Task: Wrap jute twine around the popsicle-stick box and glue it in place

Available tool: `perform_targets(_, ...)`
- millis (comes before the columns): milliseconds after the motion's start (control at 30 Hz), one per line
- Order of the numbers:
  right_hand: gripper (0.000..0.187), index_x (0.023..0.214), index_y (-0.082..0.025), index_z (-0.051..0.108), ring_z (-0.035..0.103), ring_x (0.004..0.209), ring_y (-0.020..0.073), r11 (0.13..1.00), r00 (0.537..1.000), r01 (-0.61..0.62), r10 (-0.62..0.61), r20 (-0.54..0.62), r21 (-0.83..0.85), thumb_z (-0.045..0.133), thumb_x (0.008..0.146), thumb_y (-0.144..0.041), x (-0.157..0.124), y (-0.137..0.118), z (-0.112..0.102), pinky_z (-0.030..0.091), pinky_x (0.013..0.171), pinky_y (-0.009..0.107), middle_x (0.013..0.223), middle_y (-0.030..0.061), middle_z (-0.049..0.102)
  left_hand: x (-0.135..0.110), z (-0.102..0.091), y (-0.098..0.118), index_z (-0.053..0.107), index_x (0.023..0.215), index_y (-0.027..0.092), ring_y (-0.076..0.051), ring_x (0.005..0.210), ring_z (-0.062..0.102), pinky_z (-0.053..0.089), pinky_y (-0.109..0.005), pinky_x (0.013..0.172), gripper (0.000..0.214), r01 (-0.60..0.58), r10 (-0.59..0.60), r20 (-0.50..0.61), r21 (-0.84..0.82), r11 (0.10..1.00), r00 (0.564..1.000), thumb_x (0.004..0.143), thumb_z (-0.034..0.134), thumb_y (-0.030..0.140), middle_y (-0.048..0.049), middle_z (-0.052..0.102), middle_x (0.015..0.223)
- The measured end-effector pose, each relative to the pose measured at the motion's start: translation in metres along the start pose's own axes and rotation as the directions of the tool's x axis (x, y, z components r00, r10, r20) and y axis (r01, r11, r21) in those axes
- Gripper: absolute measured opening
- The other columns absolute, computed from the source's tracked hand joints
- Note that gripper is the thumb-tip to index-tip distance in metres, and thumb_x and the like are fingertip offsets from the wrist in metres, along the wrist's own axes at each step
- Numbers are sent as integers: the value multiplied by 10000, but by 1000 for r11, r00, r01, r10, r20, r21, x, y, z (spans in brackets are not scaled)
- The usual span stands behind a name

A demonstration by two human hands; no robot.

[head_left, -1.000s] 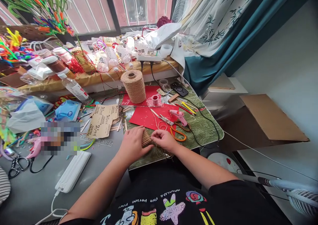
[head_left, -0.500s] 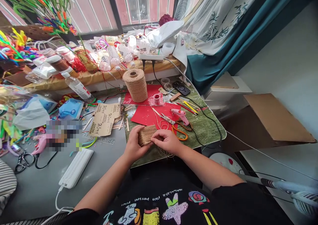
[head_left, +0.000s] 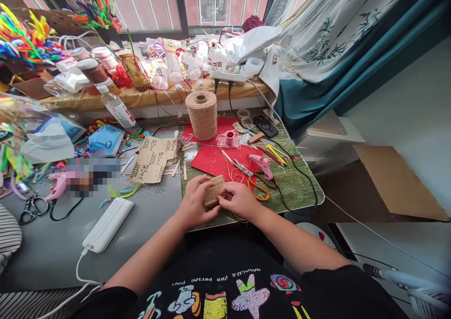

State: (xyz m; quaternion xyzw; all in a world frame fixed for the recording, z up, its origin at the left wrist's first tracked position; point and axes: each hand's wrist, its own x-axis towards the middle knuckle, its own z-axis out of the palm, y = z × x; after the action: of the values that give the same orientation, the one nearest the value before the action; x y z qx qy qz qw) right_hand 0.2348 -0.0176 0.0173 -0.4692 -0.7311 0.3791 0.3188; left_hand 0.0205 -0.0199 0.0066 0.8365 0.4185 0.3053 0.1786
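My left hand (head_left: 193,199) is wrapped round a small flat block wound with twine (head_left: 213,191), its fingers lying over the left side and top. At the block's right end, my right hand (head_left: 239,199) has thumb and forefinger pinched together; the strand between them is too small to see clearly. Loose twine (head_left: 238,217) hangs in loops below the right hand. Beyond the hands lie red sheets (head_left: 211,160), and a big spool of twine (head_left: 202,117) stands upright. Orange-handled scissors (head_left: 261,194) and a pink glue gun (head_left: 261,165) rest just past my right hand.
Sandpaper sheets (head_left: 151,161) and wooden sticks lie left of the spool. A white power bank (head_left: 108,225) with a cable is nearer me at left. A black phone (head_left: 266,126) and pencils (head_left: 276,154) lie at right. Bottles and a power strip (head_left: 228,77) crowd the sill.
The whole view has shifted slightly, so things sit further right. My left hand's fingers now cover more of the twine-wound block, which is tilted more. My right hand stays pinched at its end.
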Motion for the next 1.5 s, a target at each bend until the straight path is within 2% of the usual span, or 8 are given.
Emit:
perform_targets(200,90,754,-205,681,482,631,134,1000,1000,4,-4,14,-1,702,832,-165,1,-3,-5,366,628,282,686,-20,552,22,-1,17,259,1615,169,-402,1423,475,365,-553,1159,1012,-24,-28,233,217,976,972,789,769,456,-212,498,1552)
perform_targets(467,186,840,-188,722,394,558,118,968,986,-168,164,40,186,746,861,-371,-4,23,-27,318,553,268,605,-48,470,24,4,20,310,1598,150,-399,1346,533,411,-531,1071,862,13,-105,251,344,939,962,910,678,514,-205,528,1533)
perform_targets(733,310,840,-171,692,393,545,101,872,965,-261,239,106,415,775,837,-469,-4,41,-24,313,547,253,612,-49,520,24,3,21,319,1596,193,-385,1347,539,413,-524,1074,780,15,-100,245,324,946,964,958,608,537,-194,542,1519)
perform_targets(900,391,859,-161,693,560,664,129,762,964,-267,220,151,590,835,793,-519,-3,58,-19,443,653,263,735,-3,644,30,0,27,402,1527,197,-379,1337,554,434,-530,1053,669,46,-126,240,315,948,963,961,601,492,-189,556,1500)
perform_targets(1067,478,858,-160,670,541,630,99,561,937,-333,287,199,758,905,703,-546,-2,70,-9,435,618,232,753,-20,630,41,8,38,508,1381,181,-391,1215,618,430,-558,1030,578,81,-150,176,350,933,973,859,667,371,-194,624,1370)
perform_targets(1167,503,838,-163,648,532,606,91,490,926,-351,310,217,798,931,668,-543,-2,71,-7,423,594,219,729,-32,619,43,14,40,511,1359,171,-394,1176,628,451,-538,979,605,105,-167,138,374,922,976,850,690,443,-199,641,1321)
perform_targets(1300,495,834,-155,663,539,619,95,531,937,-335,278,214,778,931,673,-539,-2,73,-10,414,598,218,719,-25,630,41,15,39,411,1498,128,-395,1127,645,470,-499,908,792,109,-193,168,414,904,967,881,684,541,-217,659,1272)
perform_targets(1500,515,872,-154,678,549,646,113,623,957,-282,239,166,729,887,715,-597,-4,65,-9,438,636,249,747,-12,642,35,8,27,379,1539,178,-384,1229,621,482,-509,988,776,85,-135,143,311,947,980,919,660,551,-196,643,1322)
